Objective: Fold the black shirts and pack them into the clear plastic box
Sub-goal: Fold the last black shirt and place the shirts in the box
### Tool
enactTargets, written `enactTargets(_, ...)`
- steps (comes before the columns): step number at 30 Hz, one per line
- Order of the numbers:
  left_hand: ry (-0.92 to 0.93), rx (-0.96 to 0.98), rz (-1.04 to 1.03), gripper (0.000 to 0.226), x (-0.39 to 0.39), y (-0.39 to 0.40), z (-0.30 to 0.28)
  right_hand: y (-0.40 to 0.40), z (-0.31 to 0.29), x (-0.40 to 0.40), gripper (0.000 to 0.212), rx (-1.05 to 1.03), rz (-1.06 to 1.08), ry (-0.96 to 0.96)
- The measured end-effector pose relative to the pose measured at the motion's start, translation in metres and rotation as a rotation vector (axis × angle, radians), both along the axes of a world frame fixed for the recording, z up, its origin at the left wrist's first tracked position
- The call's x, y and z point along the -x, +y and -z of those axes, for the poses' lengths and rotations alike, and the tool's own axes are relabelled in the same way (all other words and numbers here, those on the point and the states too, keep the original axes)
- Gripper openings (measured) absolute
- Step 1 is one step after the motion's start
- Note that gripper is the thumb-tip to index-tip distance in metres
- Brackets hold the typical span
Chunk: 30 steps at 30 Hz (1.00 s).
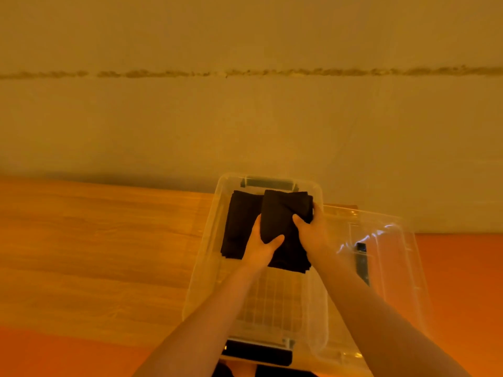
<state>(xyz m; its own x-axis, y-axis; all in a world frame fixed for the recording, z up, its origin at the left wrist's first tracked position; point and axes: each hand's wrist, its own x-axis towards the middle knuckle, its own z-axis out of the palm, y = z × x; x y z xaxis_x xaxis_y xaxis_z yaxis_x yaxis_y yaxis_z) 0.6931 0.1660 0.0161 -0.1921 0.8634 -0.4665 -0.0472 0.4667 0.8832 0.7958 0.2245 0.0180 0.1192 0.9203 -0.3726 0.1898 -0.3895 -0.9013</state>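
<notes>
A clear plastic box [201,273] stands on the wooden table, its far half holding folded black shirts. One folded black shirt [238,227] lies flat in the box's far left part. A second folded black shirt [283,210] is held over the far right part. My left hand [262,247] grips its near left edge, thumb on top. My right hand [313,229] grips its right side. The shirt's lower part hangs down to the box floor between my wrists.
The box's clear lid [386,257] lies tilted to the right of the box, with a dark latch on it. The wooden table [95,240] stretches to the left. A plain wall [245,118] stands right behind the box. A dark handle [257,353] sits at the box's near end.
</notes>
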Motion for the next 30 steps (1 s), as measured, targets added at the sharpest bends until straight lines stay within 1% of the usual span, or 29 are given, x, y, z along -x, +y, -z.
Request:
enactTargets(3, 0.012, 0.004, -0.038, 0.07, 0.001, 0.009, 0.016, 0.013, 0.019, 0.01, 0.064, 0.011, -0.01, -0.197)
enactTargets(5, 0.108, 0.011, -0.013, 0.069, 0.001, 0.013, 0.025, 0.014, 0.024, 0.014, 0.063, 0.031, 0.004, -0.294)
enactTargets(7, 0.311, 0.037, 0.106, 0.064, 0.003, 0.016, 0.027, 0.016, 0.03, 0.014, 0.058, 0.069, 0.012, -0.306)
enactTargets(8, 0.458, 0.036, 0.158, 0.059, 0.007, 0.017, 0.026, 0.016, 0.032, 0.013, 0.056, 0.095, -0.001, -0.312)
enactTargets(9, 0.631, -0.004, 0.19, 0.051, 0.014, 0.019, 0.024, 0.016, 0.032, 0.012, 0.056, 0.115, -0.024, -0.336)
enactTargets(11, 0.933, -0.17, 0.269, 0.04, 0.032, 0.027, 0.019, 0.017, 0.035, 0.011, 0.056, 0.136, -0.068, -0.416)
enactTargets(12, 1.039, -0.239, 0.354, 0.04, 0.04, 0.033, 0.02, 0.017, 0.036, 0.012, 0.056, 0.149, -0.072, -0.447)
enactTargets(13, 1.124, -0.261, 0.474, 0.044, 0.046, 0.04, 0.021, 0.017, 0.035, 0.014, 0.056, 0.162, -0.067, -0.467)
enactTargets(15, 1.239, -0.203, 0.692, 0.054, 0.054, 0.05, 0.027, 0.017, 0.037, 0.018, 0.055, 0.164, -0.048, -0.477)
enactTargets(17, 1.296, -0.143, 0.809, 0.061, 0.058, 0.052, 0.036, 0.015, 0.038, 0.019, 0.054, 0.156, -0.031, -0.471)
enactTargets(19, 1.328, -0.125, 0.864, 0.065, 0.064, 0.046, 0.044, 0.013, 0.04, 0.02, 0.054, 0.114, -0.02, -0.445)
enactTargets(21, 1.353, -0.104, 0.898, 0.069, 0.07, 0.039, 0.051, 0.008, 0.043, 0.022, 0.06, 0.068, -0.01, -0.405)
enactTargets(22, 1.367, -0.095, 0.904, 0.07, 0.073, 0.036, 0.053, 0.006, 0.047, 0.024, 0.065, 0.056, -0.011, -0.43)
enactTargets(25, 1.391, -0.091, 0.917, 0.071, 0.075, 0.035, 0.054, -0.001, 0.055, 0.029, 0.074, 0.069, -0.098, -0.654)
enactTargets(27, 1.4, -0.097, 0.932, 0.071, 0.074, 0.037, 0.051, -0.006, 0.059, 0.033, 0.072, 0.059, -0.181, -0.817)
enactTargets(28, 1.402, -0.098, 0.936, 0.07, 0.074, 0.038, 0.051, -0.009, 0.061, 0.034, 0.068, 0.016, -0.247, -0.898)
enactTargets(30, 1.395, -0.088, 0.937, 0.069, 0.075, 0.039, 0.05, -0.016, 0.06, 0.037, 0.06, -0.175, -0.385, -1.019)
